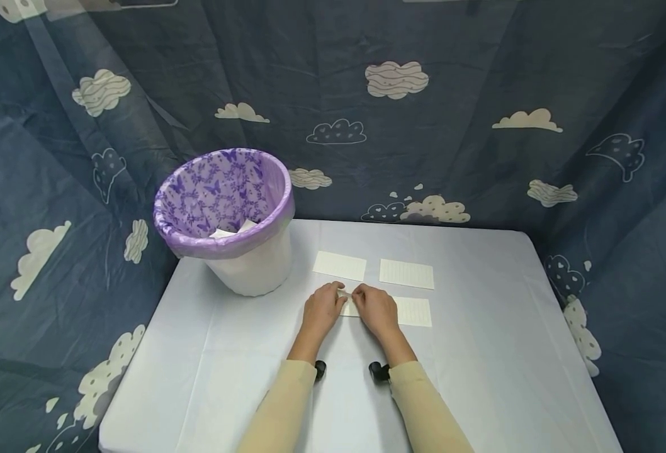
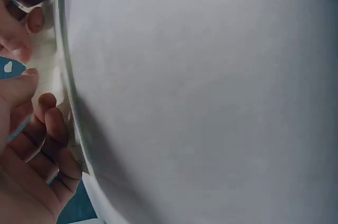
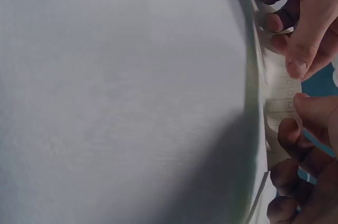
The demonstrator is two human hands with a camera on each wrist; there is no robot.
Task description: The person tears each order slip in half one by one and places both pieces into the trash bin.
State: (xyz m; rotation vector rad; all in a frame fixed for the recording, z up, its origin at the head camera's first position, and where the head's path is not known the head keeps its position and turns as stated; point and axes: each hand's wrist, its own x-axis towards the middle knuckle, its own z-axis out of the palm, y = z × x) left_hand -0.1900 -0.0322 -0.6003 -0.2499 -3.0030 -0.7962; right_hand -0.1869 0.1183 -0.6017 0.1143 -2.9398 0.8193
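Observation:
Both hands meet over a small pale lined paper sheet [image 1: 349, 308] near the middle of the table. My left hand [image 1: 323, 307] pinches its left part between thumb and fingers. Close beside it, my right hand [image 1: 376, 308] pinches the sheet too, thumb against fingertips. Faint lines and small printed squares show on the sheet [image 3: 282, 91] in the right wrist view. The fingers cover much of it. To the right of the right hand lies another lined sheet [image 1: 415, 311]. Beyond the hands are two more, a left sheet [image 1: 340, 265] and a right sheet [image 1: 406, 274].
A white bin [image 1: 256, 267] with a purple butterfly-patterned liner [image 1: 220, 189] stands at the back left, with white paper pieces [image 1: 233, 231] inside. A white cloth covers the table [image 1: 497, 352]. Dark blue cloud-print curtains [image 1: 321, 75] hang behind and at both sides.

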